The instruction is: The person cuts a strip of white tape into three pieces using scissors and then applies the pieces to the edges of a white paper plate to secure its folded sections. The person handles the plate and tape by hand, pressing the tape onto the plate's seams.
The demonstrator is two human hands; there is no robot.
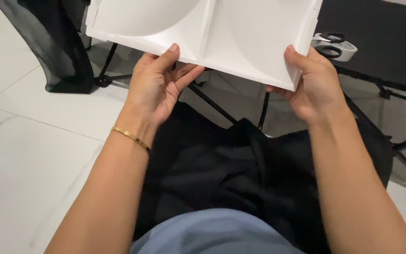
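At far left a sheer black mesh fabric (48, 51) hangs down to the glossy white marble-look tiled floor (29, 141). Next, the left hand (158, 84), a thin gold bracelet (130, 137) on its wrist, pinches the near edge of the folded white sheet of stiff card (203, 28), thumb on top and fingers beneath. The card is held up in the air over the lap, above the black trousers (222, 174). It looks light and fairly rigid but easy to crease, so the edges seem the best places to hold it. The right hand (313, 84) clamps the card's right corner the same way. Beyond it, black-handled scissors (331, 44) lie on a roll of white tape (348, 49) on a black folding table (386, 42).
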